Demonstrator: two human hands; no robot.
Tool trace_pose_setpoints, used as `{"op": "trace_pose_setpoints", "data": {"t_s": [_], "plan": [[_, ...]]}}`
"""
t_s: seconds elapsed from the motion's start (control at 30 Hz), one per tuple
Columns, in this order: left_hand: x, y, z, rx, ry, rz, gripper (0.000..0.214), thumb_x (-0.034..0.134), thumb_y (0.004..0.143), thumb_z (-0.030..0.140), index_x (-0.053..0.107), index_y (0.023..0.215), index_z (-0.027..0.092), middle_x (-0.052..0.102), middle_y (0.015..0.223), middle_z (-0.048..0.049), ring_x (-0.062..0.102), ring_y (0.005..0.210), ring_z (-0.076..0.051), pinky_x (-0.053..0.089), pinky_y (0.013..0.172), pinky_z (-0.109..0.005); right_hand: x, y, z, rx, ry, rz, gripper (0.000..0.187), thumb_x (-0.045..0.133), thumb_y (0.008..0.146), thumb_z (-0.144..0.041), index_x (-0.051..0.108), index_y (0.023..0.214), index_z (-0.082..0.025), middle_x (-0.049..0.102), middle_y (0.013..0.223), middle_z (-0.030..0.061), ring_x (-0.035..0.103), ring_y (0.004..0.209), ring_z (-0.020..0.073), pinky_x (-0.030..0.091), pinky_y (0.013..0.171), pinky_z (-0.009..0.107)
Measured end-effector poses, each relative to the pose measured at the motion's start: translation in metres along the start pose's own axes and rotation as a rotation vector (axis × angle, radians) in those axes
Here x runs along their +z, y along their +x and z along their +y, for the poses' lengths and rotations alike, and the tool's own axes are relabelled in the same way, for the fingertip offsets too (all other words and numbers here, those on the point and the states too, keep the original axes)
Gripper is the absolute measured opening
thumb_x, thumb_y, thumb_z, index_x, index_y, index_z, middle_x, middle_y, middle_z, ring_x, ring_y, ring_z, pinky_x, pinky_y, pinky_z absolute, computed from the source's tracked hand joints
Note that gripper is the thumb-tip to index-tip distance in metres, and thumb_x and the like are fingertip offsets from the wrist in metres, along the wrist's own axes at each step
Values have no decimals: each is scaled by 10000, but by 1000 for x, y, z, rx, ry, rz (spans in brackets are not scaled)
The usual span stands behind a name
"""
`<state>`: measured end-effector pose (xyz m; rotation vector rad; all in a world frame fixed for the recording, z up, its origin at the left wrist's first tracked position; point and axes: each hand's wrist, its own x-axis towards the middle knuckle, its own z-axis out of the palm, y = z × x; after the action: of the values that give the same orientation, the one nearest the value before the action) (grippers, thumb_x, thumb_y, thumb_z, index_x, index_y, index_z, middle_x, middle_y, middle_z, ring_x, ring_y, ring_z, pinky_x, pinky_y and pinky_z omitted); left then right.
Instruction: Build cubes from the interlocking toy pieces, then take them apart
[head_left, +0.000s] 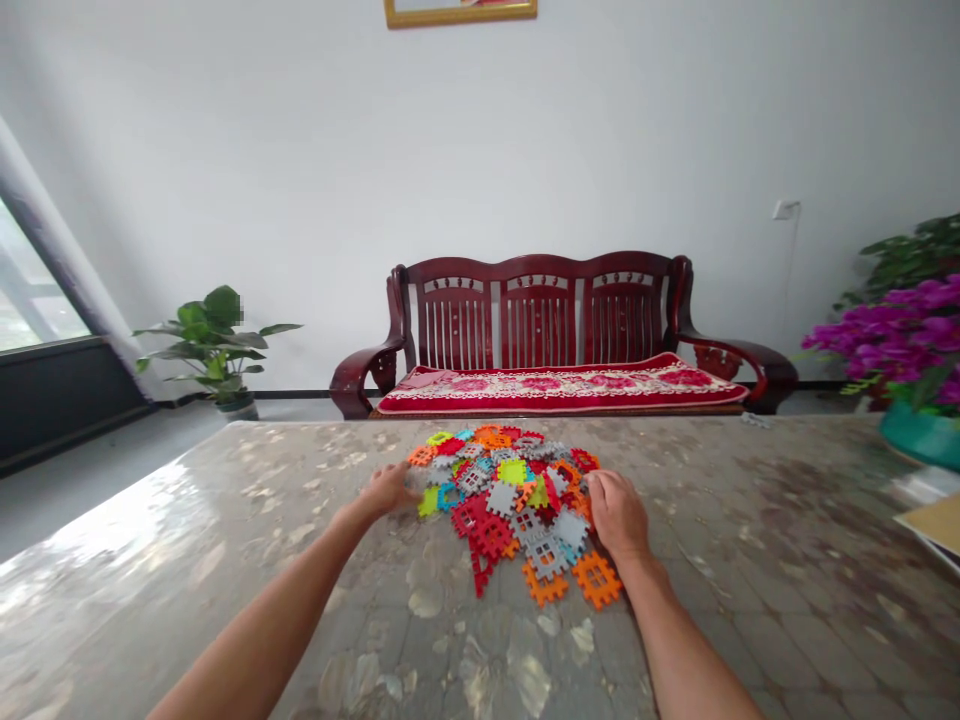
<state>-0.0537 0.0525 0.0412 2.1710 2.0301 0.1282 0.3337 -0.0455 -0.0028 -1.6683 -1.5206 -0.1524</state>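
Toward the tabletop's far edge, seemingly light, stiff tiles, best gripped by rims, are flanked by the left hand, fingers apart, and right hand, grip unclear.

This looks like the sitting room of a home. Against the far white wall stands a dark red, carved wooden settee, its seat spread with a red and cream flowered cover. The lower edge of a gold picture frame shows above. A leafy potted plant stands at far left near a window; magenta flowers fill a teal pot at right, and a glossy floral surface covers the near table.
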Motion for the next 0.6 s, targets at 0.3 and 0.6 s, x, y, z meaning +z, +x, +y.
{"op": "trace_pose_setpoints", "data": {"t_s": [0.3, 0.6], "plan": [[-6, -6, -4, 91, -91, -54, 569, 746, 598, 482, 669, 1092, 211, 639, 1144, -114, 557, 1096, -316, 405, 987, -413, -1, 0, 0, -16, -23, 7, 411, 311, 956, -351, 683, 902, -186, 701, 965, 90, 591, 918, 206, 412, 874, 320], [3, -24, 16, 194, -135, -24, 452, 773, 557, 408, 674, 948, 204, 604, 1136, -91, 529, 1091, -290, 377, 1002, -402, -1, 0, 0, -16, -10, 6, 409, 314, 956, -355, 686, 885, -202, 700, 946, 86, 586, 905, 199, 408, 858, 309]]}}
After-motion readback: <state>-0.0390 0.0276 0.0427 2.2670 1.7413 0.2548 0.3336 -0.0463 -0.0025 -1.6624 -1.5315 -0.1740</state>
